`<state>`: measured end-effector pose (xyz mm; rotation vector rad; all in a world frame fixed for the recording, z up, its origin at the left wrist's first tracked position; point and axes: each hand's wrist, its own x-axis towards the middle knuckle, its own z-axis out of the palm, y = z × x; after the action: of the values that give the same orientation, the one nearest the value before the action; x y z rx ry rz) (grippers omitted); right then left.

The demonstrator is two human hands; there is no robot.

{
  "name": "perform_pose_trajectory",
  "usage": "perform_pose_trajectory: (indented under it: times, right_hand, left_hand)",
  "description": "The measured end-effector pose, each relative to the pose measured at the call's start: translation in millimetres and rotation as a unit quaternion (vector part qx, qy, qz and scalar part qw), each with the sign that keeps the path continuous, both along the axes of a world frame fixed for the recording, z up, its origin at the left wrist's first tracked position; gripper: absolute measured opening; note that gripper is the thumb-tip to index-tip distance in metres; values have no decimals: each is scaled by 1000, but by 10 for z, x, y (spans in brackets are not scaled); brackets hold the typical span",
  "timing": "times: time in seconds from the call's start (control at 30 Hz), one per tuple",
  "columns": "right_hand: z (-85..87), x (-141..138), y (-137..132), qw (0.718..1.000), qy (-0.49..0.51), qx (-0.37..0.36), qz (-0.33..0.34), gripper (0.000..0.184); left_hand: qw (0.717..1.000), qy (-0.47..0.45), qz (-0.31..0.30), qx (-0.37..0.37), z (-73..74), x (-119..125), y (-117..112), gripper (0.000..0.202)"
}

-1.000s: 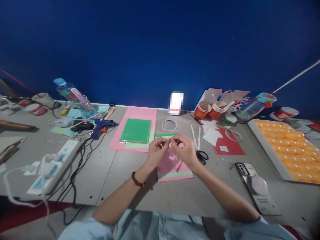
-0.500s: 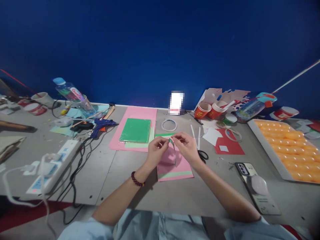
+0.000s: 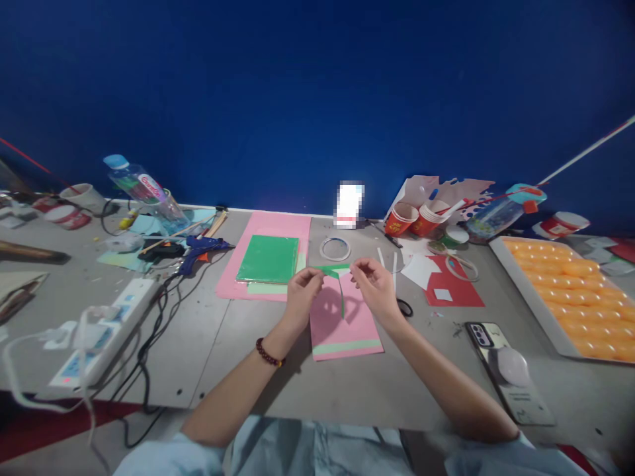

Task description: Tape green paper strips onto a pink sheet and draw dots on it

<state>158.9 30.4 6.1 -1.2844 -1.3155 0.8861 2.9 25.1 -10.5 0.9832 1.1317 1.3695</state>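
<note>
A narrow green paper strip [image 3: 342, 301] hangs from the fingertips of my left hand [image 3: 303, 294], which is closed in a pinch on its folded upper part. To the right, my right hand [image 3: 374, 284] has its thumb and fingers curled together near the strip's upper end. Whether it grips part of the strip is hard to make out. Below both hands lies a pink sheet [image 3: 342, 334] with a pale green band near its front edge. Partly covered by my right hand are black-handled scissors [image 3: 405, 307].
Left of my hands lies a green paper pack [image 3: 268, 259] on pink paper. A glue gun [image 3: 201, 250] and a power strip [image 3: 106, 334] with cables are farther left. To the right are red paper [image 3: 461, 291], a phone [image 3: 510, 373] and a tray of orange balls [image 3: 570, 291].
My hands have moved apart, the left one to the left and the right one slightly right. The green strip's upper part now shows between them, its tail still hanging down.
</note>
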Motion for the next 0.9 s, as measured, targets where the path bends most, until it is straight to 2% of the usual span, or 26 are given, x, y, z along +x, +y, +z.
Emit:
perform_pose_trajectory:
  times: [0.1, 0.3, 0.5, 0.67, 0.9]
  right_hand:
    - [-23, 32, 30, 996, 83, -40, -13, 24]
    - [-52, 138, 86, 969, 222, -104, -25, 28]
    - [-196, 437, 142, 926, 332, -161, -81, 32]
    - [-332, 825, 153, 902, 366, -173, -152, 32]
    - [-428, 1362, 151, 883, 382, -103, -253, 22]
  left_hand:
    - [999, -32, 4, 14, -30, -40, 26, 19]
    - [996, -89, 0, 16, -35, -78, 53, 19]
    - [993, -114, 1, 7, -12, -94, 69, 19]
    - [992, -129, -3, 3, -29, -102, 69, 19]
    - [990, -142, 8, -14, 6, -105, 73, 22]
